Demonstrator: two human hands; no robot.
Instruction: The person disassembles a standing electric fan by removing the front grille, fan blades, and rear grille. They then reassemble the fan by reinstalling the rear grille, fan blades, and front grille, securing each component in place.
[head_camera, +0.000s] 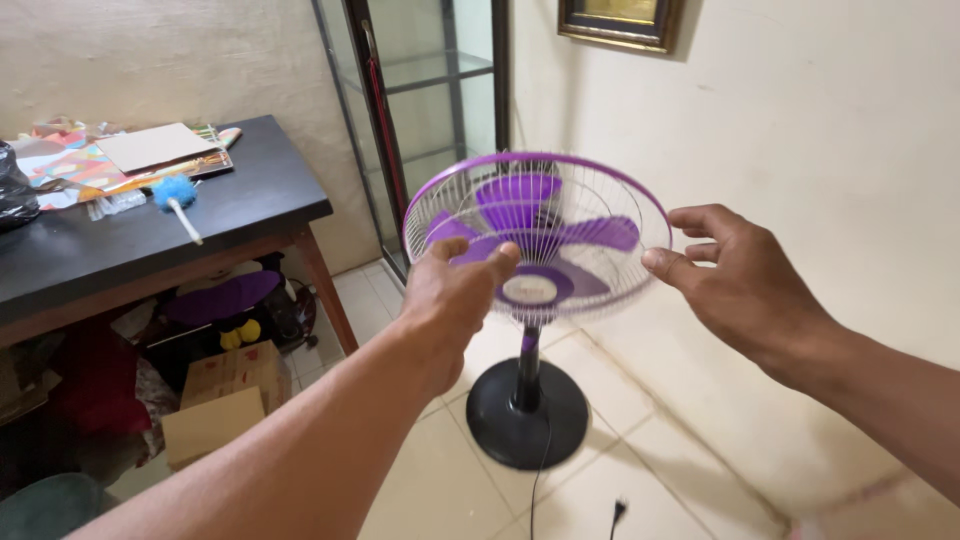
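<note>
Right now both hands are at the purple-and-white pedestal fan (537, 235), whose round wire grille with a purple rim tilts upward toward the camera. It stands on a black round base (527, 412) on the pale tiled floor (640, 470), close to the cream wall and just in front of a glass-doored cabinet (430, 100). The left hand (455, 295) rests on the near left part of the grille, its fingers (500, 255) curled narrow against the wires. The right hand (745, 275) is at the grille's right rim, fingers (665, 262) loosely spread, a fingertip touching the purple edge; neither hand is closed around anything. A black power cord with its plug (617, 510) lies loose on the tiles. To the left, a dark counter (250, 200) carries colourful papers and a small blue duster (176, 195), with cardboard boxes (225, 395) underneath.
</note>
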